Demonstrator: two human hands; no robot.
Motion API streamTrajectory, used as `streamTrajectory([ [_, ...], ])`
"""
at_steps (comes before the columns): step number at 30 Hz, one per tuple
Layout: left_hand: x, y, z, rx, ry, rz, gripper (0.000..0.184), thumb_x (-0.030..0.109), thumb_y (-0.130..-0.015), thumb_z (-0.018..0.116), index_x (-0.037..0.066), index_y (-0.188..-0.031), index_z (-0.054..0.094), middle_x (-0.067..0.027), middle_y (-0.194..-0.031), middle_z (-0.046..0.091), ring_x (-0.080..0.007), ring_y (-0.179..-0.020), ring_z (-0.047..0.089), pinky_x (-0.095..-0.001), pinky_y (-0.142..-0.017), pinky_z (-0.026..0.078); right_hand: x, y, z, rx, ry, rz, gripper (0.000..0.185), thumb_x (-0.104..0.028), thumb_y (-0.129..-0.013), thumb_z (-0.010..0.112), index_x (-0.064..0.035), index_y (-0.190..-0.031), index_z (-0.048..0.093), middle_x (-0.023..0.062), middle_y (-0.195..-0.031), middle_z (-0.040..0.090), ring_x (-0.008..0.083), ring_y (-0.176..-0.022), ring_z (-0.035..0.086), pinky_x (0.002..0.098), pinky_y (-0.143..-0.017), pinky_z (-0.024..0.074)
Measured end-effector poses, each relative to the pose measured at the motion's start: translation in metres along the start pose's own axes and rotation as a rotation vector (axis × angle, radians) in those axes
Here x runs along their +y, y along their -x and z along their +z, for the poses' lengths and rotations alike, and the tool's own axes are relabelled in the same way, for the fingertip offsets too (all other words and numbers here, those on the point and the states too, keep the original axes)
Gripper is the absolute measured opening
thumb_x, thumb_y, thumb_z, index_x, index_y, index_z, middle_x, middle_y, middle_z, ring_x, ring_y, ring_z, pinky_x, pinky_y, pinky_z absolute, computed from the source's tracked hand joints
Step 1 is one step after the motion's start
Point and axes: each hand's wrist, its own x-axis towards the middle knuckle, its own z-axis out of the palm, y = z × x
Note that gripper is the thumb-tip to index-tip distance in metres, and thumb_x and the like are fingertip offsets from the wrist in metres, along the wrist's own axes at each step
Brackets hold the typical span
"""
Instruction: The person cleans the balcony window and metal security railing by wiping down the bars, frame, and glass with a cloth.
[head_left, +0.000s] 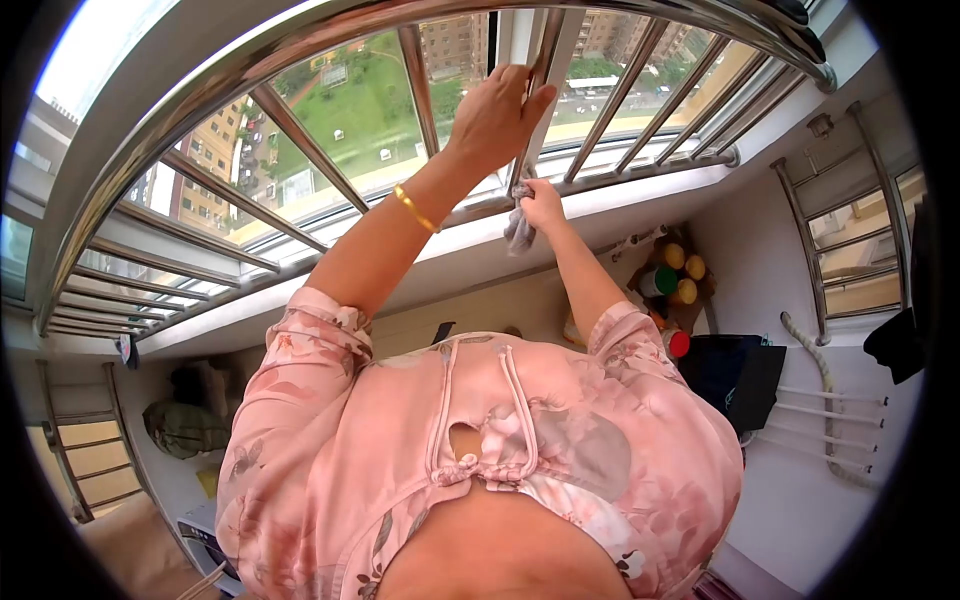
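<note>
Upright metal bars cross the window, and my left hand point(497, 118) is closed around one bar point(549, 48) high up, with its thumb lying across it. A gold bracelet point(415, 208) circles the left wrist. Lower down, my right hand point(543, 204) pinches a grey cloth point(520, 228) against the foot of the same bar, near the bottom rail. The lower part of the cloth hangs below the fingers.
A curved metal rail point(262, 62) arches over the window. Buildings and a green lawn point(375, 95) show outside. At the right are jars with yellow and green lids point(659, 281), a black bag point(755, 385) and a ribbed hose point(826, 375). A dark green bag point(187, 428) sits at the left.
</note>
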Motion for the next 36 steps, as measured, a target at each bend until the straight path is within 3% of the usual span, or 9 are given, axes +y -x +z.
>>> streamTrajectory([
  [2,0.001,0.038,-0.024,0.245,0.014,0.248,0.028,0.027,-0.085,0.06,0.001,-0.094,0.054,-0.0163,-0.094,0.056,-0.0346,-0.08,0.056,-0.0414,-0.067,0.045,0.007,-0.036,-0.011,-0.305,-0.445,0.274,0.032,-0.005,-0.072,0.056,-0.0042,-0.103,0.065,0.0155,-0.093,0.064,0.0252,-0.083,0.062,0.0341,-0.077,0.0485],
  [4,-0.002,0.062,-0.057,0.461,-0.126,0.409,0.024,0.02,-0.083,0.062,0.001,-0.092,0.052,-0.0156,-0.089,0.053,-0.0312,-0.08,0.053,-0.0391,-0.068,0.044,0.021,-0.083,0.001,-0.265,-0.388,-0.038,0.03,-0.016,-0.071,0.062,-0.0014,-0.096,0.066,0.0164,-0.083,0.066,0.029,-0.077,0.063,0.0354,-0.07,0.049],
  [8,-0.044,0.078,-0.081,0.622,-0.062,0.064,0.03,0.024,-0.083,0.064,0.001,-0.095,0.051,-0.0134,-0.092,0.053,-0.0251,-0.081,0.052,-0.0356,-0.073,0.043,-0.097,-0.071,-0.076,0.149,-0.247,-0.19,0.033,-0.028,-0.072,0.065,-0.0052,-0.095,0.066,0.0178,-0.08,0.065,0.0331,-0.077,0.062,0.0376,-0.072,0.0486],
  [10,-0.054,0.073,-0.072,0.576,-0.026,-0.024,0.039,0.032,-0.082,0.066,0.002,-0.1,0.05,-0.011,-0.092,0.052,-0.0221,-0.083,0.052,-0.0349,-0.074,0.043,-0.15,-0.064,-0.122,0.365,-0.482,-0.257,0.029,-0.013,-0.075,0.067,-0.0013,-0.101,0.063,0.0065,-0.085,0.067,0.0117,-0.076,0.062,0.0262,-0.07,0.0477],
  [19,-0.091,0.028,-0.028,0.403,0.22,0.13,0.03,0.026,-0.092,0.05,0.0,-0.077,0.054,-0.0118,-0.075,0.057,-0.025,-0.068,0.055,-0.0326,-0.065,0.044,-0.131,-0.086,-0.084,0.707,-0.048,-0.801,0.046,0.002,-0.071,0.058,-0.0081,-0.116,0.054,0.0153,-0.133,0.038,0.0358,-0.123,0.036,0.0438,-0.101,0.0327],
  [23,-0.092,0.029,-0.027,0.382,0.258,0.195,0.033,0.026,-0.092,0.048,0.001,-0.072,0.052,-0.0114,-0.069,0.055,-0.0235,-0.063,0.054,-0.0319,-0.061,0.043,-0.013,-0.034,-0.013,0.42,0.153,-0.677,0.036,0.001,-0.069,0.06,-0.0116,-0.103,0.058,0.0144,-0.121,0.047,0.0339,-0.113,0.046,0.0412,-0.091,0.0401],
  [24,-0.092,0.03,-0.026,0.382,0.265,0.176,0.033,0.027,-0.092,0.048,0.0,-0.072,0.052,-0.0112,-0.068,0.055,-0.0231,-0.063,0.054,-0.0317,-0.06,0.043,-0.014,-0.025,-0.019,0.016,-0.514,-0.261,0.024,0.002,-0.071,0.056,-0.0063,-0.093,0.06,0.0155,-0.098,0.058,0.0337,-0.096,0.055,0.0383,-0.081,0.0449],
  [26,-0.092,0.032,-0.027,0.38,0.273,0.136,0.035,0.027,-0.092,0.048,0.0,-0.071,0.051,-0.0109,-0.067,0.054,-0.0223,-0.062,0.054,-0.0314,-0.059,0.043,0.007,-0.044,0.004,0.126,-0.293,-0.462,0.02,0.003,-0.071,0.052,-0.0027,-0.088,0.061,0.016,-0.079,0.059,0.0346,-0.081,0.057,0.0381,-0.074,0.0463],
  [36,-0.073,0.049,-0.026,0.361,0.14,-0.219,0.042,0.034,-0.097,0.04,0.003,-0.069,0.048,-0.0054,-0.059,0.051,-0.0124,-0.055,0.048,-0.0261,-0.054,0.039,-0.191,-0.107,-0.137,0.851,-0.558,-0.758,0.041,0.003,-0.076,0.049,0.0007,-0.116,0.048,0.0215,-0.116,0.047,0.0396,-0.106,0.047,0.0417,-0.09,0.0398],
])
